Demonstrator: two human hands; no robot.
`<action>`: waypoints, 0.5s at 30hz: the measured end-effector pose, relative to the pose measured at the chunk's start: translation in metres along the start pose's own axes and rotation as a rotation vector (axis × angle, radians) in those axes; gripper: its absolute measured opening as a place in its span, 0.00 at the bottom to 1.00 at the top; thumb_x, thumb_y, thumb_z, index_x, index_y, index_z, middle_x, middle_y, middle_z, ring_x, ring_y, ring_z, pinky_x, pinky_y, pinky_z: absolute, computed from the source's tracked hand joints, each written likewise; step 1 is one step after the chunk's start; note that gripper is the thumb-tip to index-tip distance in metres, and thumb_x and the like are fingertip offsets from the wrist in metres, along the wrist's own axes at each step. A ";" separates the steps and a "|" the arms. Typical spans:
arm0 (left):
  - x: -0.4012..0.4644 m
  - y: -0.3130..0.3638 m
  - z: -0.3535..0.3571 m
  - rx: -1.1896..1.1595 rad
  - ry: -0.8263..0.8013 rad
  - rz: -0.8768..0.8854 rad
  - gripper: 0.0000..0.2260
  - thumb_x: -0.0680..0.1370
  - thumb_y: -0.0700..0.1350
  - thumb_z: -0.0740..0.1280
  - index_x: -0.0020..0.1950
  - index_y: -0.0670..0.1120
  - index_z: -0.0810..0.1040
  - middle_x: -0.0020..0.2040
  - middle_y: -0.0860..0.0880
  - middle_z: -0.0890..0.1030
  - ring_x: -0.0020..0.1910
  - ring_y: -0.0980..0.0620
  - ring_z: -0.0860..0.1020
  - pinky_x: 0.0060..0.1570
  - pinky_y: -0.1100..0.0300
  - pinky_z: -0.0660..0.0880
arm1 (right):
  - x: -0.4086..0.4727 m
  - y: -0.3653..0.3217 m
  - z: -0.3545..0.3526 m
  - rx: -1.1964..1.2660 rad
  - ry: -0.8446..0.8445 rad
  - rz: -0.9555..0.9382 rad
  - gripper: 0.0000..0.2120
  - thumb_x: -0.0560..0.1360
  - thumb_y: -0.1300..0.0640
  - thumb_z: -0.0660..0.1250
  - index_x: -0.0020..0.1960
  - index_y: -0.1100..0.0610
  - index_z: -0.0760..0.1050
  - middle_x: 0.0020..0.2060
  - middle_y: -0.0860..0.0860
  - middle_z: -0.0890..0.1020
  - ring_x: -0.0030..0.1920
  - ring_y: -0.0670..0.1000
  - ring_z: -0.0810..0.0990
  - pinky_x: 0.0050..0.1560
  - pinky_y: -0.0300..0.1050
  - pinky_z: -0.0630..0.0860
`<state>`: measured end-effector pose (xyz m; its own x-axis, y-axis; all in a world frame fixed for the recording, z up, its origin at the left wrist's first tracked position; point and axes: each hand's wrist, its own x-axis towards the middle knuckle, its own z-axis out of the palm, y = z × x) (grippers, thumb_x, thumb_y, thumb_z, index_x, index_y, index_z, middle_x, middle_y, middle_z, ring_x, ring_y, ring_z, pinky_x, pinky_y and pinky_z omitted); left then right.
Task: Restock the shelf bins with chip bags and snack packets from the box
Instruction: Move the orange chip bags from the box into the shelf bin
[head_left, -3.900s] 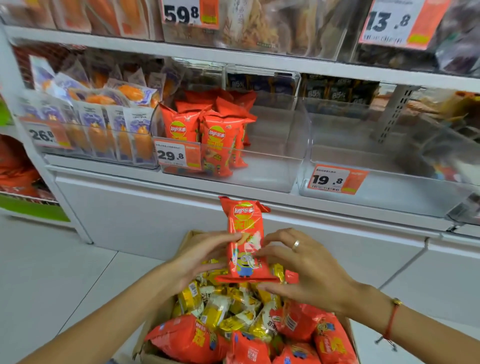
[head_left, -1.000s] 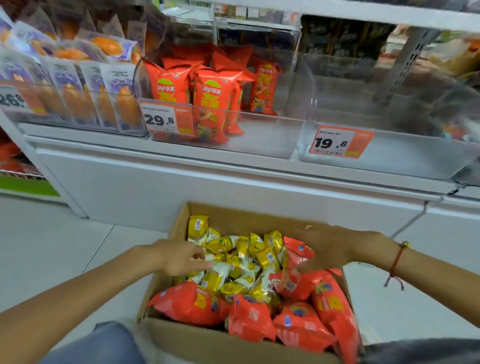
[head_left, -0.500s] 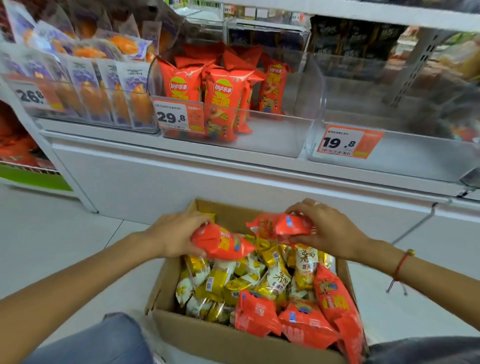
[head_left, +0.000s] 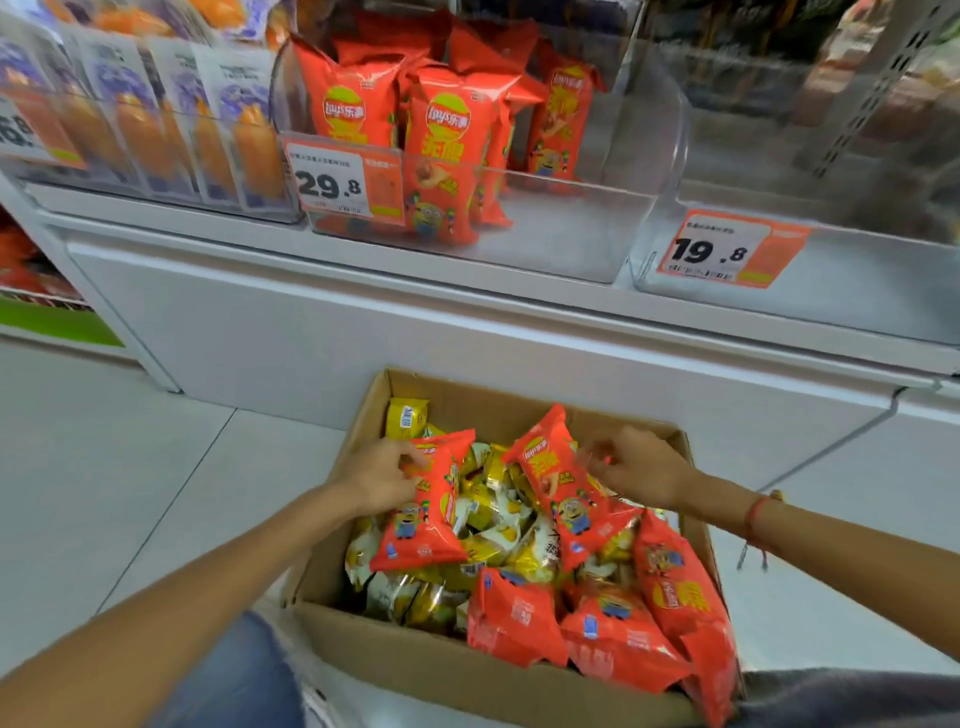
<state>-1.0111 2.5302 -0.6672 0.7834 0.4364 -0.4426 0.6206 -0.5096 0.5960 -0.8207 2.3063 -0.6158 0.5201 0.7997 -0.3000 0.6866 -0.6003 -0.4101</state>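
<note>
Nearest you, the cardboard box (head_left: 415, 670) sits on the floor, full of red chip bags and small yellow packets (head_left: 498, 525). Your left hand (head_left: 376, 480) pinches the top edge of one red bag (head_left: 426, 512); your right hand (head_left: 641, 467) has its fingers closed on the edge of a second red bag (head_left: 558, 478), both just above the pile. Lift each by its top seam so neither crumples. Beyond, the clear bin (head_left: 571, 234) tagged 29.8 has free room on its right side; stand the bags upright there, labels forward.
</note>
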 end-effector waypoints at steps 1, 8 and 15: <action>0.005 -0.001 -0.002 -0.013 0.071 -0.068 0.07 0.74 0.39 0.68 0.50 0.45 0.81 0.50 0.45 0.80 0.48 0.51 0.76 0.48 0.60 0.73 | 0.010 -0.002 -0.001 -0.004 -0.001 0.065 0.05 0.76 0.54 0.63 0.44 0.49 0.77 0.43 0.48 0.79 0.45 0.50 0.78 0.46 0.43 0.73; 0.030 0.008 0.015 -0.009 -0.151 -0.365 0.28 0.75 0.64 0.62 0.65 0.44 0.72 0.62 0.46 0.77 0.60 0.44 0.76 0.55 0.53 0.76 | 0.062 -0.006 0.028 -0.153 -0.344 0.315 0.24 0.77 0.43 0.60 0.63 0.60 0.74 0.60 0.57 0.77 0.59 0.57 0.77 0.61 0.48 0.73; 0.026 0.023 0.023 0.068 0.028 -0.246 0.28 0.71 0.64 0.68 0.61 0.47 0.72 0.58 0.49 0.78 0.56 0.47 0.77 0.56 0.54 0.74 | 0.057 -0.008 0.020 -0.029 -0.205 0.325 0.33 0.70 0.41 0.70 0.65 0.60 0.68 0.58 0.53 0.78 0.57 0.54 0.78 0.58 0.48 0.75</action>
<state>-0.9752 2.5126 -0.6809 0.6075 0.5738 -0.5493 0.7943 -0.4339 0.4253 -0.8070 2.3570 -0.6467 0.6025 0.5505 -0.5779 0.5183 -0.8205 -0.2412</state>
